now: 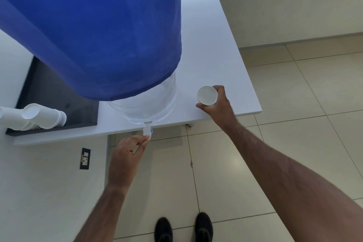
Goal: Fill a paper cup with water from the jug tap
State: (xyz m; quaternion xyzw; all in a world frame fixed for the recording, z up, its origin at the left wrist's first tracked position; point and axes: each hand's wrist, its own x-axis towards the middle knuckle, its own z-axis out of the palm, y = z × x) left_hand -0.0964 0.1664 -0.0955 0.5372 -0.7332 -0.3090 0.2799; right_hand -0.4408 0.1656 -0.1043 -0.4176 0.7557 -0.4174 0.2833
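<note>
A large water jug [145, 102] under a blue cloth cover [94, 31] stands on a white table [212, 49]. Its small white tap [147, 128] juts over the table's front edge. My left hand [127, 153] reaches up from below, thumb and fingertips pinched on the tap. My right hand [218, 104] holds a white paper cup [207, 95] upright over the table's front right part, well right of the tap. The cup looks empty.
Stacks of white cups [41, 117] lie on their sides on a dark tray [59, 92] at the left. A wall socket [85, 158] sits below the table edge. Beige floor tiles [294, 124] spread right, with my black shoes [183, 228] below.
</note>
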